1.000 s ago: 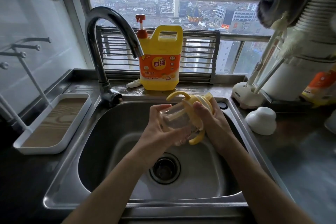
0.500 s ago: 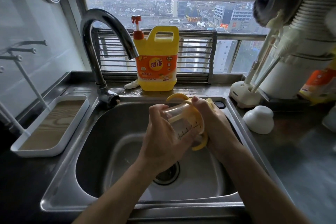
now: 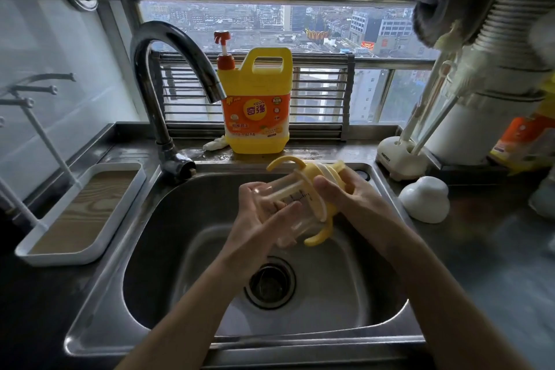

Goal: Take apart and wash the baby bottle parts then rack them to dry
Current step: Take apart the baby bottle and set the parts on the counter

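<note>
Over the steel sink point(image 3: 180, 249) I hold a baby bottle point(image 3: 295, 203) on its side, its clear body pointing left. Its yellow collar with two curved handles point(image 3: 318, 237) points right, and a straw runs inside the body. My left hand point(image 3: 261, 219) grips the clear body from below and the left. My right hand point(image 3: 345, 192) grips the yellow collar end, thumb on top. A white drying rack point(image 3: 81, 213) with a wood-look tray and thin pegs stands on the counter to the left.
A curved tap point(image 3: 168, 69) arches over the sink's back left. A yellow detergent jug point(image 3: 256, 105) stands behind the sink. Bottle brushes in a white holder point(image 3: 402, 156) and a white dome cap point(image 3: 426, 201) sit at the right. The drain point(image 3: 270, 282) lies below my hands.
The bottle has turned in my hands: the collar and handles rotated while my left hand shifted its hold on the clear body. Both hands stayed over the sink's middle.
</note>
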